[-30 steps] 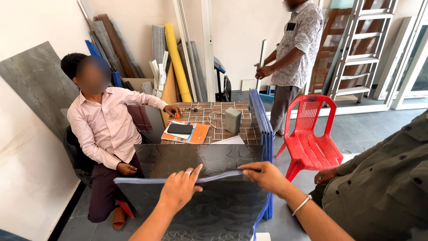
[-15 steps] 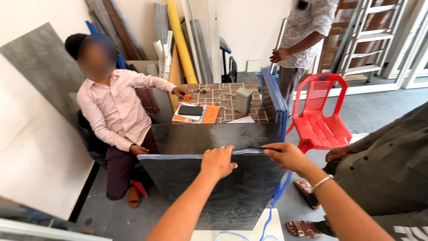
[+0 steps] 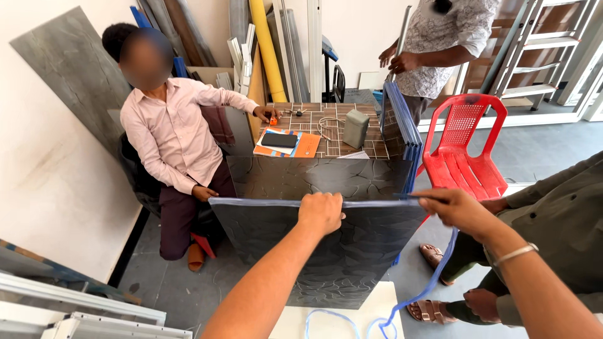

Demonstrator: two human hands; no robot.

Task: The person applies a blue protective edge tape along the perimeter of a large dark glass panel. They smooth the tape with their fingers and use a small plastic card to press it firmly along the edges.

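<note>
while we are looking down over our arms, we are holding a dark grey panel [image 3: 339,251] upright in front of us; its face is embossed with a cracked, leaf-like relief, and a thin blue strip [image 3: 264,202] is running along its top edge. our left hand [image 3: 321,211] is curling over the middle of that top edge, fingers pressed together and folded onto the far face, knuckles toward us. our right hand [image 3: 461,210] is sitting at the panel's right top corner, fingers drawn together and pinching the blue strip where it is leaving the edge; from there the strip is hanging down the right side and looping onto a white surface [image 3: 333,317] near us. a metal bangle [image 3: 515,253] is circling that wrist. just beyond the panel, a second dark panel [image 3: 314,177] is leaning against a tiled table [image 3: 326,129]. a person in a pink shirt [image 3: 173,129] is sitting far left of it, a red plastic chair [image 3: 465,144] is standing to the right, and another person [image 3: 440,44] is standing behind.
</note>
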